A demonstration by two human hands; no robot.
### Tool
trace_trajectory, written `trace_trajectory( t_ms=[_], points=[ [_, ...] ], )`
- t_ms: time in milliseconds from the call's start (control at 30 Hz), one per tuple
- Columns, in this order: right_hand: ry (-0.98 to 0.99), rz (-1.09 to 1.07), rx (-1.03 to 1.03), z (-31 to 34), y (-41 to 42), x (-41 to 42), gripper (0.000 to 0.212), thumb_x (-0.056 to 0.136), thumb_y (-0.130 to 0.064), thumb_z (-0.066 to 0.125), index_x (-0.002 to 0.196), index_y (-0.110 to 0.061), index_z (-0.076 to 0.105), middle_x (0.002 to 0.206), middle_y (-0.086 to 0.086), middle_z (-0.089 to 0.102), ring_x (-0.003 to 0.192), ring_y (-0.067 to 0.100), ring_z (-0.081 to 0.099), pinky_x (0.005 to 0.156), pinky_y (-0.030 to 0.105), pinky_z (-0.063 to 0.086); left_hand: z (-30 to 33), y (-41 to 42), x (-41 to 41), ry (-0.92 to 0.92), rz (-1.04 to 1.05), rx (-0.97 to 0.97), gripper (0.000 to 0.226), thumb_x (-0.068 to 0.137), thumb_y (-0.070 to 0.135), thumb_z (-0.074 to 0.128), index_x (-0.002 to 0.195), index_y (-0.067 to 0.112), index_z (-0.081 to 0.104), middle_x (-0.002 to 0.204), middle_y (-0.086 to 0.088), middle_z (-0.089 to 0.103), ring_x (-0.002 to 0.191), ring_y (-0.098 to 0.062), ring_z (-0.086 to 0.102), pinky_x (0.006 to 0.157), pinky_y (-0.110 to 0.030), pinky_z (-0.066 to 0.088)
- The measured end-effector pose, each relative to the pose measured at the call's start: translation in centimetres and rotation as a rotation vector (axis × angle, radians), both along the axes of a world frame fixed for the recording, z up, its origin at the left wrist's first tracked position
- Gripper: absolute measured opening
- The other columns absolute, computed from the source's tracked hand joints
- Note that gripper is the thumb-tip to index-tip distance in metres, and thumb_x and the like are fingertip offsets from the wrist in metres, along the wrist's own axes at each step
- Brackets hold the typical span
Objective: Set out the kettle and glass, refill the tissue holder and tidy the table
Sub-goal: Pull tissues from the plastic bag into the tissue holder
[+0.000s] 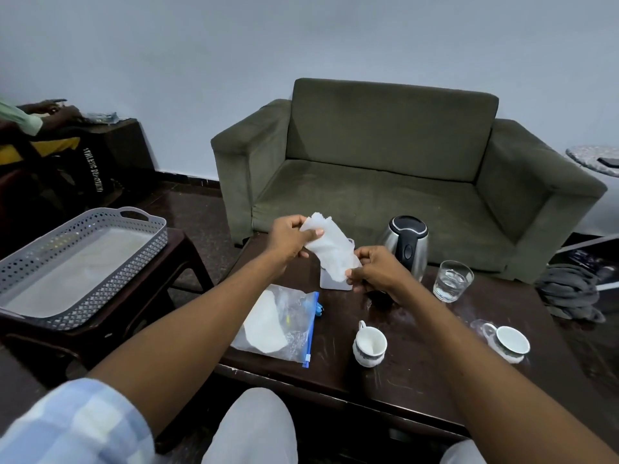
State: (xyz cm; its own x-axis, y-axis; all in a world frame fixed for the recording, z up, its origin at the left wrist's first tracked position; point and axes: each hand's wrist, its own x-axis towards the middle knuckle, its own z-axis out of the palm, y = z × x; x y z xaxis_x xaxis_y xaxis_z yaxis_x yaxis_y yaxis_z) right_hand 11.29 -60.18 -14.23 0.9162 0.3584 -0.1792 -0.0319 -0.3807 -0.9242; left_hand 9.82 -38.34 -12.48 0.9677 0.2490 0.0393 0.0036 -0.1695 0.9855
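Observation:
Both hands hold a stack of white tissues (330,247) tilted above the white tissue holder (333,283) on the dark table (418,373). My left hand (290,237) pinches the stack's upper end and my right hand (375,267) pinches its lower end, right over the holder. A steel kettle (407,244) with a black lid stands just behind my right hand. To the kettle's right stands a clear glass (452,281) with water in it. A zip bag (281,324) with more white tissues lies flat near my left forearm.
Two white cups stand near the table's front: one (368,344) in the middle, one (510,343) at the right. A grey perforated tray (80,266) sits on a side stool at left. A green sofa (385,175) is behind the table. Another person's hands (57,110) show far left.

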Motion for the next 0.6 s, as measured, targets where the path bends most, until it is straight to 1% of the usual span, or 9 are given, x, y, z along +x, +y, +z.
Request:
trace_trajectory(
  t_ms=[33, 67, 133, 167, 267, 333, 400, 500, 600],
  points=[
    [-0.018, -0.033, -0.026, -0.5, 0.1, 0.3, 0.019, 0.086, 0.005, 0.073, 0.099, -0.008, 0.070, 0.093, 0.021, 0.073, 0.076, 0.027, 0.069, 0.070, 0.050, 0.063, 0.2, -0.3, 0.7, -0.027, -0.022, 0.052, 0.013, 0.089, 0.010, 0.080, 0.097, 0.002, 0.074, 0.090, -0.012, 0.075, 0.058, -0.015, 0.065, 0.043, -0.024, 0.053],
    [-0.045, -0.075, -0.038, -1.0, 0.3, 0.6, 0.019, 0.086, 0.000, 0.075, 0.103, -0.008, 0.071, 0.095, 0.019, 0.073, 0.078, 0.027, 0.067, 0.067, 0.049, 0.063, 0.4, -0.6, 1.4, -0.059, -0.047, 0.100, 0.015, 0.089, 0.008, 0.080, 0.099, -0.001, 0.074, 0.091, -0.015, 0.075, 0.059, -0.021, 0.068, 0.044, -0.028, 0.057],
    [-0.134, -0.187, -0.046, -1.8, 0.9, 1.5, 0.026, 0.086, -0.010, 0.078, 0.111, -0.007, 0.070, 0.102, 0.015, 0.075, 0.082, 0.025, 0.067, 0.061, 0.033, 0.058, 0.5, -1.5, 2.7, -0.110, -0.081, 0.176, 0.012, 0.088, 0.003, 0.080, 0.097, -0.002, 0.075, 0.094, -0.015, 0.075, 0.068, -0.034, 0.076, 0.055, -0.041, 0.064],
    [-0.186, -0.241, -0.054, -2.3, 1.2, 2.1, 0.028, 0.086, -0.013, 0.078, 0.112, -0.008, 0.071, 0.103, 0.014, 0.077, 0.084, 0.025, 0.070, 0.064, 0.031, 0.057, 0.4, -2.0, 3.4, -0.129, -0.087, 0.215, 0.007, 0.088, 0.002, 0.079, 0.094, 0.000, 0.076, 0.094, -0.013, 0.076, 0.073, -0.035, 0.078, 0.059, -0.046, 0.066],
    [-0.239, -0.350, -0.057, -3.5, 2.2, 3.9, 0.021, 0.087, -0.015, 0.078, 0.106, -0.008, 0.074, 0.097, 0.014, 0.077, 0.092, 0.033, 0.074, 0.081, 0.047, 0.062, -0.4, -2.7, 5.1, -0.203, -0.096, 0.366, 0.006, 0.087, 0.003, 0.079, 0.086, 0.008, 0.077, 0.091, -0.007, 0.077, 0.072, -0.021, 0.077, 0.060, -0.041, 0.066],
    [-0.226, -0.405, -0.065, -4.4, 2.9, 5.2, 0.016, 0.089, -0.013, 0.076, 0.103, -0.006, 0.075, 0.098, 0.015, 0.077, 0.095, 0.035, 0.075, 0.085, 0.050, 0.061, -1.3, -2.8, 6.2, -0.251, -0.068, 0.460, 0.008, 0.087, 0.002, 0.073, 0.087, 0.010, 0.077, 0.090, -0.003, 0.078, 0.079, -0.019, 0.075, 0.068, -0.041, 0.066],
    [-0.233, -0.441, -0.104, -5.2, 3.4, 6.1, 0.013, 0.089, -0.014, 0.076, 0.101, -0.008, 0.077, 0.098, 0.012, 0.079, 0.096, 0.031, 0.074, 0.087, 0.043, 0.060, -2.3, -2.7, 7.1, -0.276, -0.024, 0.499, 0.013, 0.086, 0.002, 0.068, 0.090, 0.012, 0.076, 0.090, 0.002, 0.077, 0.084, -0.018, 0.073, 0.075, -0.041, 0.063],
    [-0.238, -0.479, -0.132, -6.4, 3.7, 7.4, 0.012, 0.090, -0.015, 0.074, 0.100, -0.011, 0.080, 0.098, 0.008, 0.080, 0.092, 0.025, 0.073, 0.073, 0.029, 0.051, -3.9, -2.5, 8.4, -0.258, 0.011, 0.470, 0.015, 0.084, 0.008, 0.076, 0.098, 0.013, 0.074, 0.092, 0.006, 0.073, 0.088, -0.018, 0.071, 0.080, -0.042, 0.062],
    [-0.232, -0.448, -0.182, -7.7, 3.9, 7.9, 0.016, 0.089, -0.013, 0.070, 0.102, -0.012, 0.081, 0.098, 0.011, 0.079, 0.090, 0.026, 0.071, 0.072, 0.028, 0.050, -5.6, -2.2, 9.3, -0.189, -0.017, 0.437, 0.022, 0.083, 0.008, 0.079, 0.103, 0.011, 0.072, 0.094, -0.001, 0.074, 0.091, -0.026, 0.073, 0.081, -0.048, 0.064]
  ],
)
